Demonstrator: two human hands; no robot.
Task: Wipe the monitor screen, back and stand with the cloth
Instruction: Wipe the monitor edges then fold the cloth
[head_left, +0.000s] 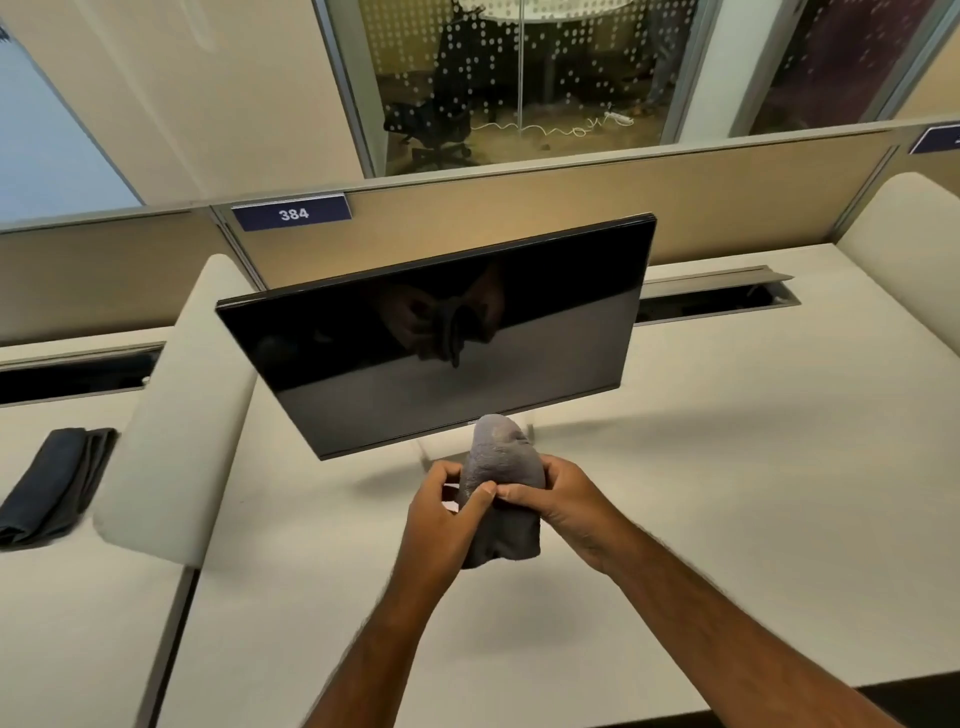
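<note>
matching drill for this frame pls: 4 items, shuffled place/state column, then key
Items:
1. grey cloth
2. monitor
3. dark folded cloth
4. sign 384

Places/states:
A. on the partition's top edge
B. lying on the neighbouring desk, far left
C. gripped by left hand and right hand
D. standing on the desk, screen dark

Pairs: 1-C, 2-D, 3-B, 4-A

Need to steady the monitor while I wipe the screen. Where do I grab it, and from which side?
Judging by its pose, grip the monitor at its top edge, near the right corner, coming over from behind. The thin rim stands clear of the partition there, and fingers stay off the glass. Both the left hand and right hand now hold the cloth.
</note>
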